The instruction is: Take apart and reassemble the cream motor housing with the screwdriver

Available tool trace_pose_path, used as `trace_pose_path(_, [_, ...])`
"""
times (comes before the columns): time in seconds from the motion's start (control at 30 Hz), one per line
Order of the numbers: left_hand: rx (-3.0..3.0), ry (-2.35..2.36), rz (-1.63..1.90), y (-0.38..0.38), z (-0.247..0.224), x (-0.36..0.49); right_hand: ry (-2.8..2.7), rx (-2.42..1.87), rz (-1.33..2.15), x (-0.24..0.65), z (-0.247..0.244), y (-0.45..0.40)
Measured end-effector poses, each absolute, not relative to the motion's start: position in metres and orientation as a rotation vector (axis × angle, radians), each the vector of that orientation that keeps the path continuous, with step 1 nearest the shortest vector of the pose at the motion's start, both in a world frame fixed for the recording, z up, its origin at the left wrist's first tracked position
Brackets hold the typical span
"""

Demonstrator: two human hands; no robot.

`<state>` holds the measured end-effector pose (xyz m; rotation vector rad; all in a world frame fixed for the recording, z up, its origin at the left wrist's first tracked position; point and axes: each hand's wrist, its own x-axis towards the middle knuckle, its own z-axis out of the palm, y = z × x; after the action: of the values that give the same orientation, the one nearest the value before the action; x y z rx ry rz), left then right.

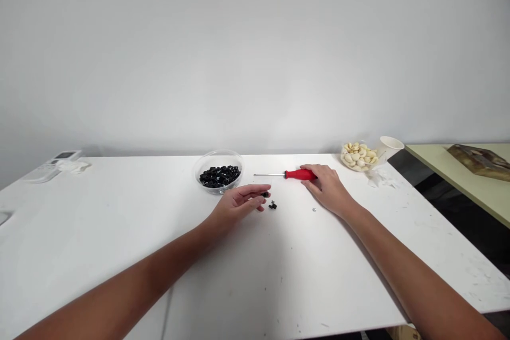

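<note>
My left hand (244,200) is closed in a loose pinch, with a small black part (265,194) between its thumb and fingers. Just right of those fingertips lies another small black part (273,205) with a bit of metal on it. A screwdriver (292,174) with a red handle rests on the table, its metal shaft pointing left. Over the end of that handle curl the fingers of my right hand (323,185). A tiny shiny metal piece (314,210) lies below the right hand. Behind my left hand stands a clear round bowl (196,166) holding many small black parts (220,176).
At the back right are a clear container of pale, nut-like pieces (357,155), a white paper cup (389,147) and crumpled clear plastic (380,176). A white remote control (51,166) and tissue (74,167) lie at far left. The white table (223,287) meets a wall behind.
</note>
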<state>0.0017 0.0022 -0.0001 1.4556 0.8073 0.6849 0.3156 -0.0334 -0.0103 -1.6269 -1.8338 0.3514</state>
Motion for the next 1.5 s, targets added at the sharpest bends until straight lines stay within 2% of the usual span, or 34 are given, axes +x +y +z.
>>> trace_pose_path(0.47, [1.077,0.854,0.828,0.011,0.0,0.0,-0.914,-1.277,0.828,0.338,-0.006,-0.032])
trace_pose_path(0.7, [1.128,0.883,0.859,0.01,-0.003,0.001,-0.819,-1.242,0.931,0.324,-0.01,-0.034])
trace_pose_path(1.17, [1.388,0.908,0.79,0.005,0.0,0.004,-0.81,-1.196,0.798,0.317,-0.004,-0.042])
trace_pose_path(1.5, [1.48,0.875,0.725,0.003,-0.002,0.004,-0.731,-1.079,0.9,0.308,0.005,-0.047])
